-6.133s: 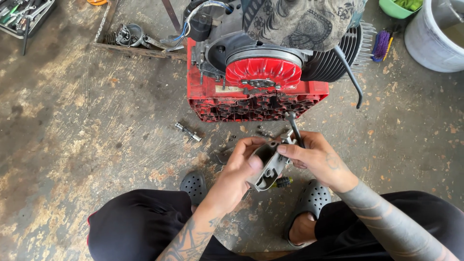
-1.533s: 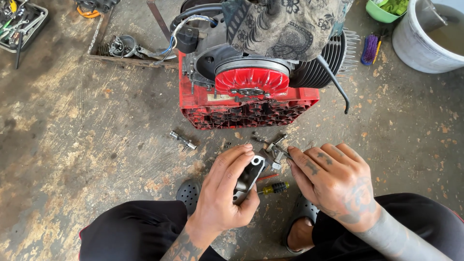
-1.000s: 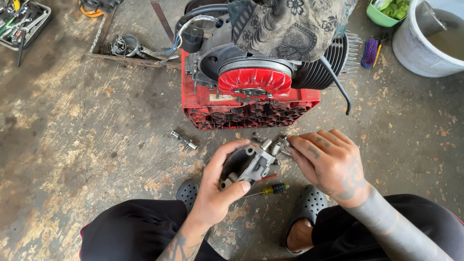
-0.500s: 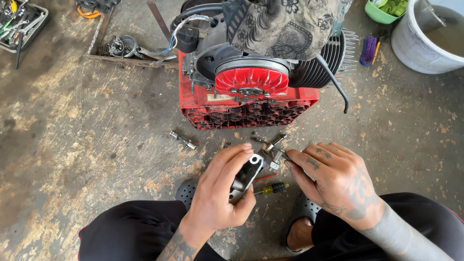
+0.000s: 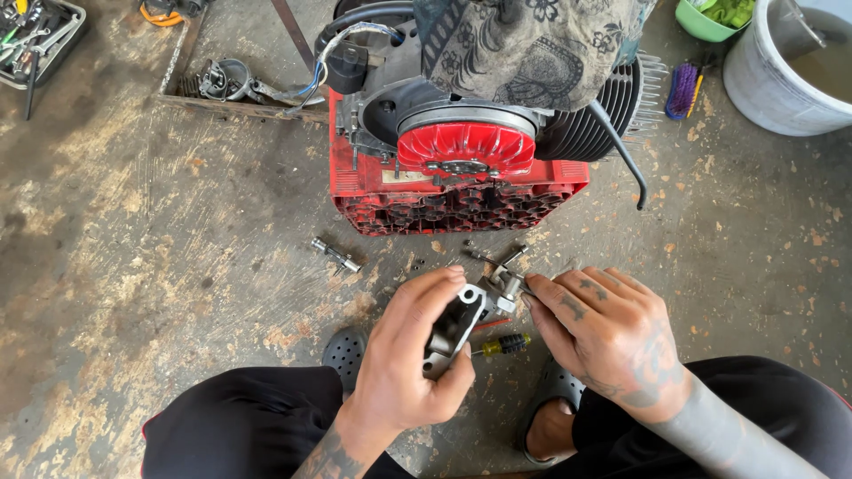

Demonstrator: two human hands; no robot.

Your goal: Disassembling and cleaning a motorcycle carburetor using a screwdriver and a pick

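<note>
Change: against half a second ago, the right hand point(image 5: 612, 341) has come back in, its fingers point(image 5: 555, 297) again at the small fitting on top of the metal part point(image 5: 457, 324); a second and a half ago that hand was lifted off, flat and spread
Meaning: by my reading, the fitting is being worked in repeated short touches, not in one go, and the part is not yet put down
Left hand: left hand point(image 5: 408, 355) wrapped round the grey cast metal part, fingers curled over its far side, holding it above the floor between the knees
Right hand: fingers narrow, tips pinched at the fitting; whether they grip it or only press on it I cannot tell
Under the fingers: a screwdriver point(image 5: 501, 343) with yellow and black handle lies on the floor just below the part
Beyond the fingers: red engine point(image 5: 461, 182), a patterned cloth point(image 5: 532, 44) draped on top; loose bolt point(image 5: 335, 255) to the far left of the left hand
Containers: white bucket point(image 5: 781, 80) far right, murky liquid inside; green bowl point(image 5: 701, 19) beside it, green stuff in it; tool tray point(image 5: 40, 35) far left, hand tools in it
</note>
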